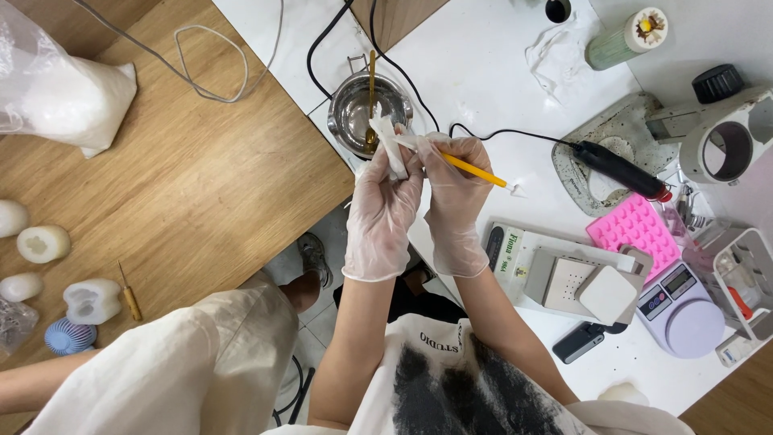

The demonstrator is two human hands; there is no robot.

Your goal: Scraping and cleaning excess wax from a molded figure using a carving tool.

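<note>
Both my hands wear thin clear gloves and meet over the gap between two tables. My left hand (382, 205) grips a crumpled white tissue (391, 145) that sticks up from its fingers. My right hand (452, 197) holds a thin yellow stick (475, 170) with a white tip pointing right; the tissue wraps around the stick's near end. Just behind the hands stands a small steel pot (354, 109) with a yellow stick leaning in it.
A black corded tool (620, 167), a pink silicone mould (636, 234), a purple scale (684, 310) and a white boxy device (564, 274) lie on the white table. White wax shapes (44, 243) and an awl (129, 294) lie on the wooden table. Another person's sleeve (177, 370) is at lower left.
</note>
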